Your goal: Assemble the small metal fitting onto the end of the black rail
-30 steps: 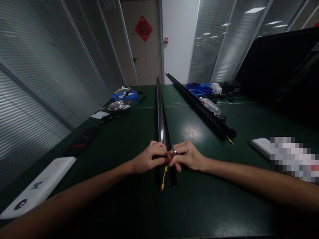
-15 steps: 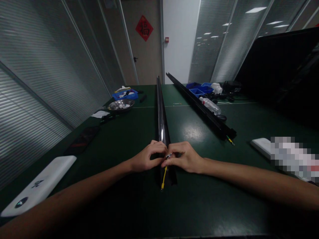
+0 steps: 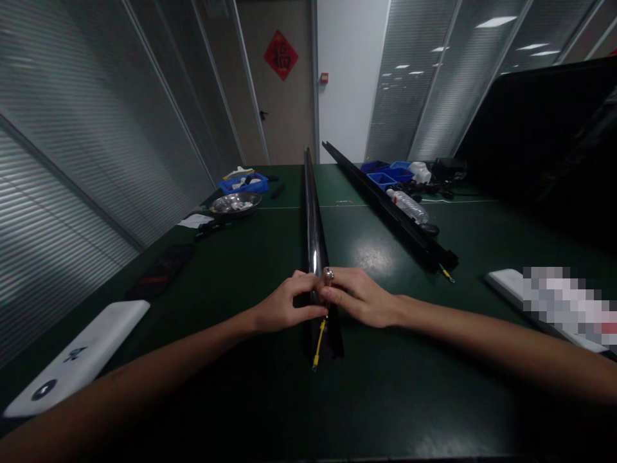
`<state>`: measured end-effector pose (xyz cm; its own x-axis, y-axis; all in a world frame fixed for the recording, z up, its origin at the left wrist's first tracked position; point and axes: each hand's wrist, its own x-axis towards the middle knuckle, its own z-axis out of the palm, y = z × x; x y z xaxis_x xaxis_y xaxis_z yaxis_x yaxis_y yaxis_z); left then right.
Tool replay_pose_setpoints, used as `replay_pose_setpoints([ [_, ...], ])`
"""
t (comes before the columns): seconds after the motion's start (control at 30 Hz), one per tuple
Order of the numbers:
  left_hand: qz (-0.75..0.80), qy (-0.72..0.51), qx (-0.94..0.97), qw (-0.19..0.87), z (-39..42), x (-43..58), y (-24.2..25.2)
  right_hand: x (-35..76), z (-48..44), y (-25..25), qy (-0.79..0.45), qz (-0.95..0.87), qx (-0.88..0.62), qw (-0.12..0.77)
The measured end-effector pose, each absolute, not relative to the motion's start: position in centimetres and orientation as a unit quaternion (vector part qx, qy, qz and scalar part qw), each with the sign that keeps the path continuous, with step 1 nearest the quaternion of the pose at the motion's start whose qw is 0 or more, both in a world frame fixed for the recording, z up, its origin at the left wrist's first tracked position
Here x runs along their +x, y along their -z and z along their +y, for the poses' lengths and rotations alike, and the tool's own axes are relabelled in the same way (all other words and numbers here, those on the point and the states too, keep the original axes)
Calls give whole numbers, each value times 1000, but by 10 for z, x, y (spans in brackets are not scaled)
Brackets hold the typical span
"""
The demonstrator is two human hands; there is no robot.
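A long, glossy black rail (image 3: 314, 225) runs away from me along the table. My left hand (image 3: 289, 302) is closed over its near end, thumb beside the upper end of a short yellow wire (image 3: 319, 344). That wire hangs toward me and has a metal ring terminal at its lower end. Pinched in my right hand (image 3: 359, 296) is a small shiny metal part (image 3: 328, 275) with a rounded top, raised just above the rail. Its exact kind is too small to tell. Both hands' fingertips meet, partly hiding the rail and wire.
A second black rail (image 3: 390, 209) with a green-yellow wire (image 3: 446, 273) lies to the right, beside a plastic bottle (image 3: 409, 206) and blue bins (image 3: 380, 179). Leftward are a metal bowl (image 3: 236, 202), a blue basket (image 3: 245, 184), a phone-like dark slab (image 3: 161, 270) and a white device (image 3: 80, 357).
My right fingers have turned and risen, bringing the metal part up from between the fingertips to above them. My left hand stays at the rail's end, its thumb slightly farther right.
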<state>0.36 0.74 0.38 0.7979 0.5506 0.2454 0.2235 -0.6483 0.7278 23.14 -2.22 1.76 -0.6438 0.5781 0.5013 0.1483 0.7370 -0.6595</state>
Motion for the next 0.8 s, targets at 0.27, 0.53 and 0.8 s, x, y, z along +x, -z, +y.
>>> replay_pose_setpoints([
  [0.27, 220, -233, 882, 345, 8, 5, -3, 237, -20, -10, -297, -862, -168, 375],
  [0.53, 237, -222, 883, 341, 4, 6, -9, 237, -19, 1, -310, -847, -155, 404],
  [0.8, 235, -205, 892, 329, 7, 6, -6, 238, -19, 7, -314, -840, -168, 410],
])
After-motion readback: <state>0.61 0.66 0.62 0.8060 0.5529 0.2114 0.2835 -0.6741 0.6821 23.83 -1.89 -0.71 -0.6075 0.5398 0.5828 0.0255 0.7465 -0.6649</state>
